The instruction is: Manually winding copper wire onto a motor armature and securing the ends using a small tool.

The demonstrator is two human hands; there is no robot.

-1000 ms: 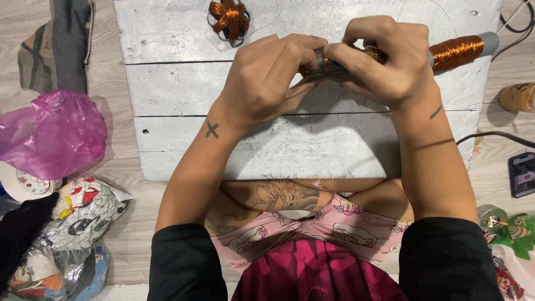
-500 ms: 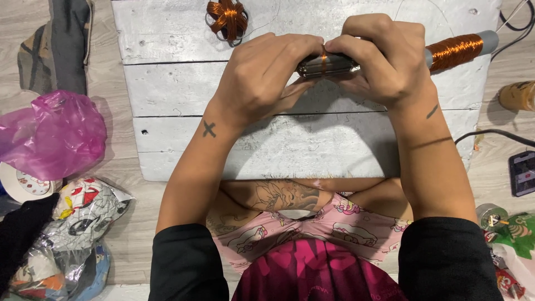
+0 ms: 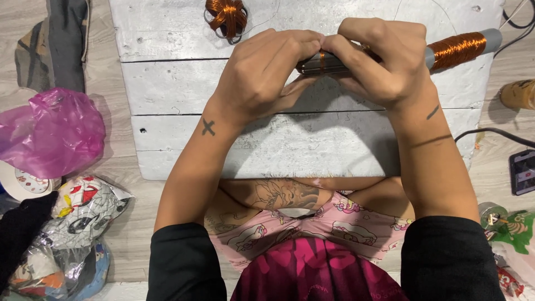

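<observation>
**Two hands gripping a grey rod wound with copper wire over a whitewashed board**

Whitewashed wooden planks form a low desk [image 3: 267, 150] across the middle of the head view, resting on a pale wood floor. Near the top centre of the frame, the left hand [image 3: 262, 78] and right hand [image 3: 379, 64] meet, fingertips touching. Both sets of fingers are curled closed around a grey rod [image 3: 323, 62], held level just above the desk. A few turns of copper wire show on the rod between the hands. Past the right hand, toward the upper right, the rod carries a thick copper winding [image 3: 458, 49]. A loose coil of copper wire [image 3: 225, 15] lies on the desk at the top edge, left of centre. At the left edge sits a crumpled pink plastic bag [image 3: 53, 131] on the floor, with printed foil bags [image 3: 78, 214] below it. A phone [image 3: 524, 171] lies at the right edge.
</observation>
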